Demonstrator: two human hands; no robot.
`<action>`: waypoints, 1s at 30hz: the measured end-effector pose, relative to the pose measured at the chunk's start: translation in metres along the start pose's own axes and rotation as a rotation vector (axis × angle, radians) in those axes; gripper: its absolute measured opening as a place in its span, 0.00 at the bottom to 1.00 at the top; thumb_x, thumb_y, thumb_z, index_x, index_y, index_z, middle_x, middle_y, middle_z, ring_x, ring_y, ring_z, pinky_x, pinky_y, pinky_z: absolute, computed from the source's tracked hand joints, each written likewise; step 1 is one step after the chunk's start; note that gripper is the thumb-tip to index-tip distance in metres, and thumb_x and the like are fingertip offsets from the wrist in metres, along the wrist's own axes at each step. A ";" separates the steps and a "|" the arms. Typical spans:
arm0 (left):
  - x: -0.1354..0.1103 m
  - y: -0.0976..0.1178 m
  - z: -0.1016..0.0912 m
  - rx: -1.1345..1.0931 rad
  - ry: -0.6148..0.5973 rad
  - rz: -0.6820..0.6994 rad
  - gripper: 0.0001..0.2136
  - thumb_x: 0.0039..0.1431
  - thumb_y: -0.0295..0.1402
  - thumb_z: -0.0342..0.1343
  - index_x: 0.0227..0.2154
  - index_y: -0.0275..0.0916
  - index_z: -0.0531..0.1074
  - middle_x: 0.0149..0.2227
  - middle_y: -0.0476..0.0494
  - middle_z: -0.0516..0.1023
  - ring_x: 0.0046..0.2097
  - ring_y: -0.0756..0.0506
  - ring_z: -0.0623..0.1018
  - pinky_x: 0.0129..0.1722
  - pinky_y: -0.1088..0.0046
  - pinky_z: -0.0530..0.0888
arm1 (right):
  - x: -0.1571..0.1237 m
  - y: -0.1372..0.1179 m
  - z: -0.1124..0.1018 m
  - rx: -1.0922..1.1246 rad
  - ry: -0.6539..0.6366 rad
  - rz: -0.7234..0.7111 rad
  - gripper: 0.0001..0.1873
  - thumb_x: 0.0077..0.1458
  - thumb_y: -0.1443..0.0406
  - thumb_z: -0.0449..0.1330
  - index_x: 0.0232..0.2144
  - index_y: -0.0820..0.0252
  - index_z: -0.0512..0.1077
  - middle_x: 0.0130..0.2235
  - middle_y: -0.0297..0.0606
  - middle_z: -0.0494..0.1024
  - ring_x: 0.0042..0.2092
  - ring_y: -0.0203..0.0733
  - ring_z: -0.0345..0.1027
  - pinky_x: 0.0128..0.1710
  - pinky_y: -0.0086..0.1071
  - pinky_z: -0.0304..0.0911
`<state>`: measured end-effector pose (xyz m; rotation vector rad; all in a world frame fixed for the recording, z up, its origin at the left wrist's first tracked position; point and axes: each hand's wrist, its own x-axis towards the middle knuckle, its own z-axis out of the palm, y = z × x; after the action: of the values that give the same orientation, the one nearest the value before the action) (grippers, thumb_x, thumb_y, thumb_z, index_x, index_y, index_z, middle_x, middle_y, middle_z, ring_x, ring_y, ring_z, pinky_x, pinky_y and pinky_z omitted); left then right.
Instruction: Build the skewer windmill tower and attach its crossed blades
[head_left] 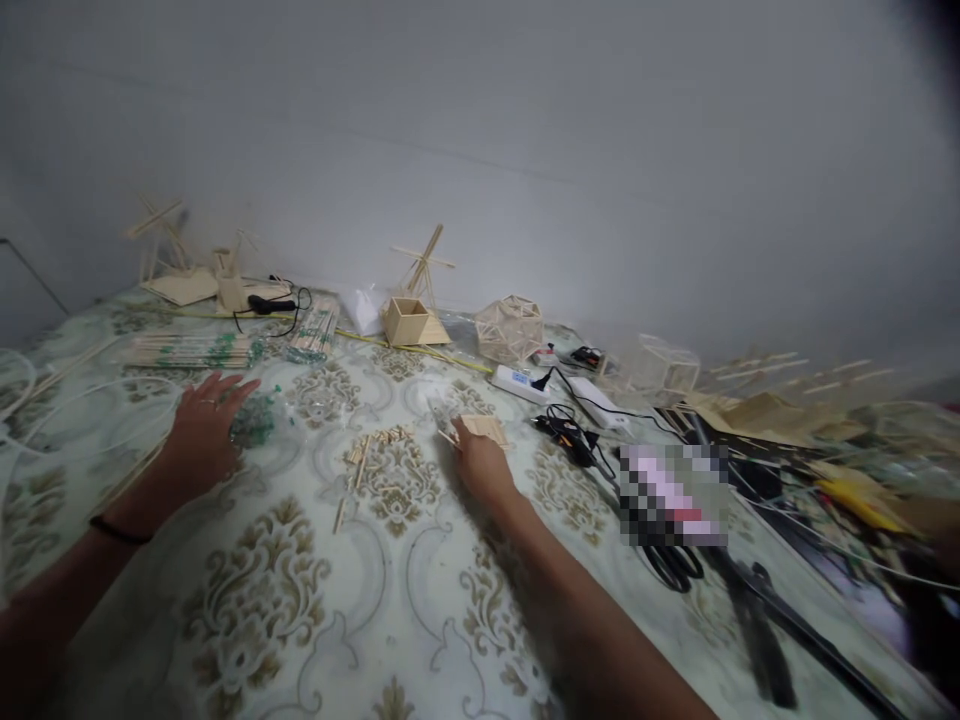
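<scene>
My left hand (204,425) is open, its fingers stretched over a crumpled clear and green plastic wrapper (255,418) on the tablecloth. Whether the fingertips touch the wrapper is hard to tell. At the middle of the table, my right hand (480,462) is closed, and a thin wooden stick (448,437) pokes out to the left of its fingers. Just beyond that hand lies a small flat panel of joined sticks (489,430), partly covered by it. Short cut stick pieces (386,440) are scattered to its left.
Stick bundles (191,350) and a windmill model with a square box (407,322) stand toward the wall. Right of centre are a stick-frame ball (510,328), a white power strip (520,383) and black cables (568,435). Several more models and tools crowd the right side.
</scene>
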<state>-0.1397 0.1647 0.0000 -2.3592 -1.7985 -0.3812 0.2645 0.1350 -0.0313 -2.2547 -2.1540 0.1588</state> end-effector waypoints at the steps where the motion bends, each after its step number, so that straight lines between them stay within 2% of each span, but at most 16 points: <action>1: 0.000 0.000 -0.001 -0.013 0.014 -0.001 0.35 0.48 0.17 0.51 0.64 0.29 0.61 0.67 0.28 0.65 0.71 0.27 0.58 0.67 0.40 0.55 | -0.004 0.002 0.001 -0.003 -0.001 0.004 0.27 0.68 0.70 0.50 0.67 0.64 0.61 0.49 0.54 0.83 0.49 0.50 0.79 0.48 0.36 0.68; 3: -0.001 0.004 -0.005 -0.050 0.048 -0.005 0.34 0.49 0.18 0.50 0.64 0.28 0.60 0.67 0.28 0.64 0.71 0.30 0.58 0.68 0.44 0.56 | -0.009 0.007 0.003 -0.007 -0.004 0.011 0.28 0.67 0.71 0.50 0.67 0.64 0.61 0.50 0.53 0.82 0.49 0.50 0.79 0.47 0.35 0.68; 5: -0.006 0.015 -0.011 -0.101 0.152 -0.025 0.30 0.52 0.20 0.49 0.61 0.26 0.62 0.65 0.27 0.64 0.70 0.33 0.60 0.69 0.48 0.57 | -0.009 0.009 0.004 -0.008 -0.004 0.009 0.28 0.67 0.71 0.50 0.68 0.63 0.60 0.51 0.52 0.82 0.50 0.49 0.79 0.47 0.35 0.68; 7: -0.016 0.034 -0.015 -0.190 0.282 -0.031 0.23 0.55 0.24 0.49 0.55 0.30 0.68 0.59 0.31 0.70 0.65 0.36 0.66 0.67 0.53 0.61 | -0.005 0.007 0.004 -0.012 -0.002 -0.001 0.28 0.68 0.70 0.49 0.68 0.63 0.60 0.51 0.52 0.82 0.50 0.49 0.79 0.48 0.35 0.68; 8: -0.023 0.045 -0.015 -0.253 0.289 -0.008 0.18 0.57 0.27 0.49 0.51 0.34 0.70 0.54 0.34 0.74 0.60 0.37 0.70 0.65 0.55 0.65 | -0.001 0.004 0.004 -0.015 -0.003 -0.010 0.27 0.69 0.69 0.48 0.68 0.63 0.60 0.51 0.52 0.82 0.50 0.49 0.79 0.49 0.35 0.68; 10: -0.039 0.065 -0.010 -0.416 0.132 0.094 0.12 0.62 0.32 0.49 0.46 0.40 0.72 0.45 0.41 0.77 0.47 0.40 0.77 0.54 0.61 0.74 | 0.006 -0.002 0.004 -0.023 -0.011 -0.033 0.27 0.69 0.68 0.48 0.68 0.62 0.61 0.50 0.52 0.82 0.50 0.49 0.78 0.49 0.35 0.68; 11: -0.046 0.074 -0.006 -0.490 0.007 0.139 0.13 0.64 0.35 0.50 0.49 0.41 0.72 0.44 0.42 0.77 0.42 0.42 0.77 0.49 0.63 0.76 | 0.009 -0.005 0.004 -0.027 -0.016 -0.045 0.27 0.69 0.67 0.49 0.68 0.61 0.61 0.50 0.52 0.83 0.50 0.49 0.78 0.49 0.36 0.68; 13: -0.057 0.084 0.008 -0.601 -0.239 0.209 0.25 0.60 0.39 0.59 0.60 0.43 0.67 0.53 0.39 0.75 0.38 0.44 0.77 0.43 0.64 0.78 | 0.012 -0.011 0.004 -0.034 -0.027 -0.071 0.27 0.70 0.66 0.49 0.69 0.60 0.60 0.49 0.51 0.83 0.49 0.50 0.79 0.49 0.36 0.68; 15: -0.061 0.086 0.023 -0.653 -0.357 0.175 0.36 0.53 0.37 0.66 0.65 0.44 0.62 0.60 0.35 0.69 0.36 0.46 0.76 0.40 0.65 0.79 | 0.012 -0.013 0.004 -0.036 -0.037 -0.092 0.27 0.71 0.65 0.47 0.69 0.60 0.60 0.47 0.51 0.83 0.48 0.50 0.79 0.48 0.37 0.68; 19: -0.046 0.082 0.043 -0.707 -0.368 0.118 0.38 0.50 0.36 0.67 0.65 0.44 0.63 0.63 0.33 0.65 0.33 0.49 0.74 0.35 0.65 0.79 | -0.001 -0.011 0.006 -0.034 -0.048 -0.100 0.27 0.72 0.63 0.44 0.69 0.62 0.59 0.46 0.53 0.84 0.46 0.52 0.80 0.45 0.38 0.68; 25: -0.021 0.094 0.048 -0.721 -0.351 0.174 0.33 0.52 0.36 0.66 0.62 0.39 0.68 0.65 0.30 0.67 0.34 0.47 0.75 0.39 0.61 0.80 | -0.022 -0.008 0.009 -0.028 -0.063 -0.077 0.26 0.71 0.65 0.46 0.69 0.60 0.58 0.46 0.51 0.84 0.45 0.49 0.80 0.45 0.36 0.68; 30: -0.010 0.109 0.054 -0.729 -0.339 0.216 0.27 0.56 0.32 0.62 0.60 0.39 0.70 0.65 0.32 0.69 0.35 0.48 0.78 0.41 0.62 0.81 | -0.011 -0.012 0.009 -0.015 -0.042 -0.074 0.26 0.71 0.65 0.45 0.69 0.61 0.59 0.46 0.51 0.84 0.46 0.50 0.80 0.45 0.36 0.68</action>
<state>-0.0311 0.1406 -0.0503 -3.2484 -1.6965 -0.7485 0.2517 0.1238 -0.0384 -2.1944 -2.2630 0.1907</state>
